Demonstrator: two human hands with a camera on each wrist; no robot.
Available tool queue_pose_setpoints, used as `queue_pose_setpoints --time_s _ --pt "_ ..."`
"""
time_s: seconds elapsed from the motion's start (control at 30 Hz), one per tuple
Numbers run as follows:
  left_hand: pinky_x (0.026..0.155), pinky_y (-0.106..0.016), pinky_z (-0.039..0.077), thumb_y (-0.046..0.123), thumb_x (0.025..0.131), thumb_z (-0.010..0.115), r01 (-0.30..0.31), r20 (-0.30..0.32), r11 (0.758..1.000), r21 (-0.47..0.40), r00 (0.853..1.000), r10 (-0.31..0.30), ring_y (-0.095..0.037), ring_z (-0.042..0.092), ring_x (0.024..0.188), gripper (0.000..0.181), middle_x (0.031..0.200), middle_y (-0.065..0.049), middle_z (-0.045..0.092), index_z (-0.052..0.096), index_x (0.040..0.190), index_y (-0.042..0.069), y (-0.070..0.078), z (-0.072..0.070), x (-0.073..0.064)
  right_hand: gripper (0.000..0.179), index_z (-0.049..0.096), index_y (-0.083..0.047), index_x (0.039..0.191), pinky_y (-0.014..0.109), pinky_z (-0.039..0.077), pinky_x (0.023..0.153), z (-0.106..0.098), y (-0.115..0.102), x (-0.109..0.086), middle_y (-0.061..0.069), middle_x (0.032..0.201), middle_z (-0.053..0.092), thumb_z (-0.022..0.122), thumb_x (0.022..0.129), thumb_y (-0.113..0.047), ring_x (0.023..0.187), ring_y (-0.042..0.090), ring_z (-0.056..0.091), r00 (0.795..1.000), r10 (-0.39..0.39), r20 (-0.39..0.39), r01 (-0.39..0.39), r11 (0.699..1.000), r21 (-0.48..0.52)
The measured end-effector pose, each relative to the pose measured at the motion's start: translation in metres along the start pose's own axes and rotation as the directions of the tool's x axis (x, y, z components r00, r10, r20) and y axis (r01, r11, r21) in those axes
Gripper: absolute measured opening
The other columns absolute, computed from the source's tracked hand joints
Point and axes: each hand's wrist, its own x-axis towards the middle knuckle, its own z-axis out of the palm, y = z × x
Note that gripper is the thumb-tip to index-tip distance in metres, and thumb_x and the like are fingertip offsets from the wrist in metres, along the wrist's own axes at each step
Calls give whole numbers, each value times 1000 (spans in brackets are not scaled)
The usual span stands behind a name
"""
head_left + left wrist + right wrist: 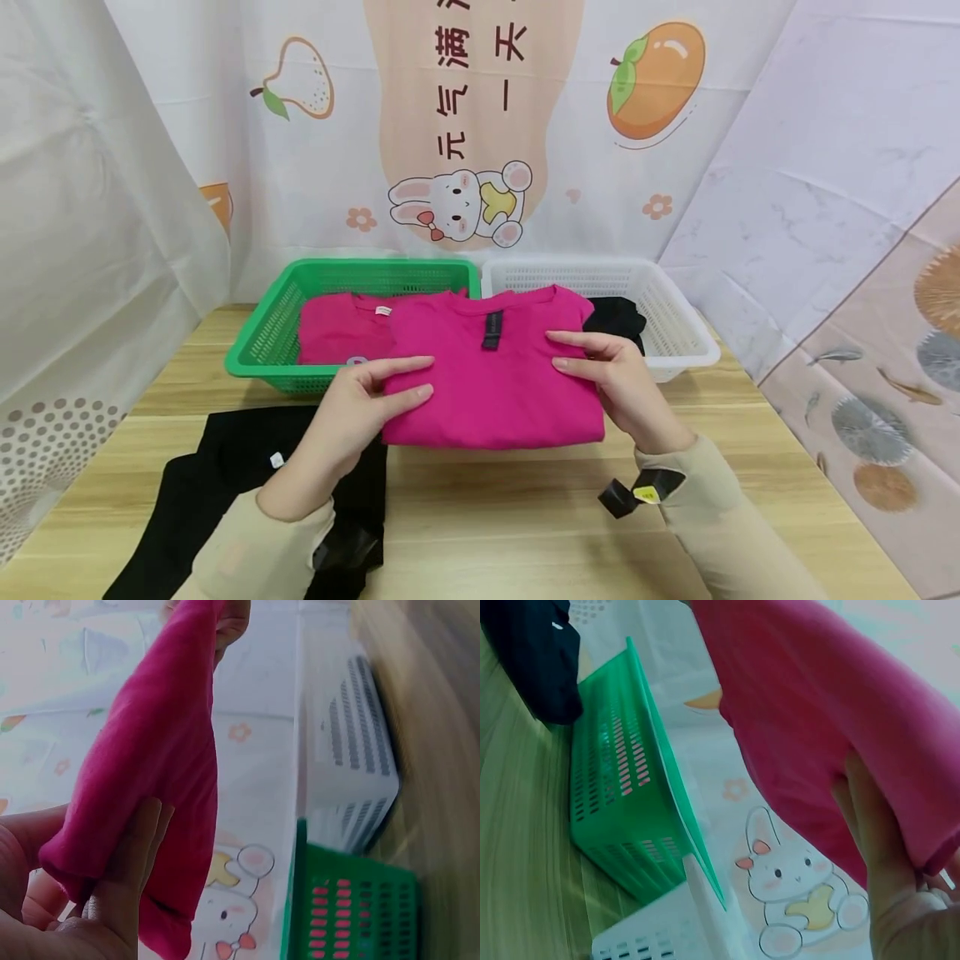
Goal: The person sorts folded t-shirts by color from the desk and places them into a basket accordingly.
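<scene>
A folded bright pink shirt (495, 392) with a dark neck label is held up above the table, in front of the two baskets. My left hand (375, 408) pinches its left side, thumb and fingers on opposite faces; the left wrist view shows the folded cloth (150, 750) between them. On the right side my right hand (626, 379) grips the shirt the same way, and the cloth (840, 712) also fills much of the right wrist view. The shirt partly hides both baskets.
A green basket (258, 333) at the back left holds another pink garment (337, 329). Beside it a white basket (682, 333) contains a black garment (618, 319). Black clothing (217, 467) with a small white tag lies on the wooden table (510, 533) at the left.
</scene>
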Motion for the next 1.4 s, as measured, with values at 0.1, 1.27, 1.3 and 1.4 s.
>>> queue_pose_setpoints --time_s 0.1,1.27,1.3,1.4 --pt "81 -21 56 20 88 75 -13 -25 999 29 1000 14 -25 46 131 44 138 -10 57 66 131 13 3 -10 5 37 77 -22 113 27 60 77 8 -2 9 -1 109 72 69 87 4 95 11 70 1000 -8 -18 8 1000 21" --pt "61 -11 43 14 97 63 -74 -262 933 352 949 175 -33 42 130 39 151 -17 46 62 135 11 3 -68 60 56 49 -14 147 41 50 103 70 -12 110 9 148 46 54 95 5 129 26 52 990 82 116 -65 988 -143" --pt "61 -12 42 14 97 63 -70 -267 927 367 947 177 -34 43 129 38 150 -18 47 62 135 11 2 -69 63 56 49 -15 147 41 50 104 72 -9 113 9 149 46 54 95 5 130 26 52 990 79 114 -62 987 -146" --pt "64 -13 44 14 97 62 -51 -274 906 421 944 181 -36 42 135 38 148 -19 49 62 136 12 -1 -73 70 56 49 -16 147 40 51 101 76 -2 120 9 149 46 54 95 5 129 25 53 992 77 97 -60 985 -163"
